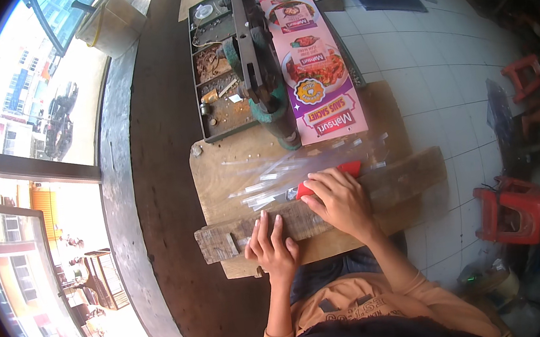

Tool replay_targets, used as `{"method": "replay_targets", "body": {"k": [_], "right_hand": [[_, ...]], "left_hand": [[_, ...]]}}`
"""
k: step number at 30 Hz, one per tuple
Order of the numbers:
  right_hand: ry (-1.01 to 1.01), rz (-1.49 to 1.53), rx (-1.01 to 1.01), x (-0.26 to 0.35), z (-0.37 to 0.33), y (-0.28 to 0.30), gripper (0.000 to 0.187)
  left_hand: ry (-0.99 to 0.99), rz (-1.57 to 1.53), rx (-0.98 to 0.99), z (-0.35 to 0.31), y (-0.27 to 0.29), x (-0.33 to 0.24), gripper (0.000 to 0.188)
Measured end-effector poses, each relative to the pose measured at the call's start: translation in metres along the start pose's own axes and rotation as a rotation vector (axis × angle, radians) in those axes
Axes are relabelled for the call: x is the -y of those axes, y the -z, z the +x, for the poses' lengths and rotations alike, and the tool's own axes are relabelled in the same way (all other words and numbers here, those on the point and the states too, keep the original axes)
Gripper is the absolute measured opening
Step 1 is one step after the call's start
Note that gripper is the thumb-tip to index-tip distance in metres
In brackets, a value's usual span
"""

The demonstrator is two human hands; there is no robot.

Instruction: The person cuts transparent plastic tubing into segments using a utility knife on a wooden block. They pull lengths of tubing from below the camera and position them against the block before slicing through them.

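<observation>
Head view looks down on two bare hands at a brown wooden work surface point(379, 114). The left hand point(272, 248) holds nothing; its fingers are extended and spread on a long, weathered wooden plank point(409, 173). The right hand point(339, 202) is curled over a slim red tool point(350, 168), grasping it along the plank's far edge; red shows on both sides of the fingers. Just beyond both hands, narrow clear plastic strips point(265, 185) lie scattered on the worn wood. Farther ahead, a long pink printed sheet point(309, 115) stretches away beside a dark metal press with green wrapping point(258, 108), and left of that sits a dark compartmented tray point(200, 103) holding scraps and small parts. Well to the left of the hands, a grey ledge point(128, 183) runs beneath bright windows facing buildings. To their right spreads a pale tiled floor point(423, 90), where a red plastic stool point(518, 211) stands.
</observation>
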State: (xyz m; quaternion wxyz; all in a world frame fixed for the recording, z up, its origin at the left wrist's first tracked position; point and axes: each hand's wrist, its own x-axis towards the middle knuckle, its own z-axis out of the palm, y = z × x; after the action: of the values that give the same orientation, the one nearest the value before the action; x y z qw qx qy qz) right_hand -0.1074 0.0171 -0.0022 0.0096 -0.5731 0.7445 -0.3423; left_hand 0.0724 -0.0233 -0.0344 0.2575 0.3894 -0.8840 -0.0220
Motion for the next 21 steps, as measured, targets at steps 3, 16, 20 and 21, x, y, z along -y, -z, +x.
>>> {"method": "replay_targets", "body": {"k": [3,16,20,21], "right_hand": [[-0.003,0.007,-0.001,0.0,0.0003,-0.0007,0.024],[-0.018,0.013,0.013,0.0019,0.0026,-0.0008,0.022],[-0.014,0.018,0.014,0.0016,0.0029,-0.0014,0.021],[-0.016,0.017,0.014,0.0018,0.0025,-0.0009,0.021]], "left_hand": [[0.005,0.009,-0.017,0.001,-0.0007,-0.0003,0.037],[0.01,0.014,-0.043,-0.001,-0.0028,0.001,0.036],[0.009,0.019,-0.01,-0.0039,-0.0024,0.0018,0.037],[0.014,0.025,-0.016,-0.0029,-0.002,0.0009,0.036]]}}
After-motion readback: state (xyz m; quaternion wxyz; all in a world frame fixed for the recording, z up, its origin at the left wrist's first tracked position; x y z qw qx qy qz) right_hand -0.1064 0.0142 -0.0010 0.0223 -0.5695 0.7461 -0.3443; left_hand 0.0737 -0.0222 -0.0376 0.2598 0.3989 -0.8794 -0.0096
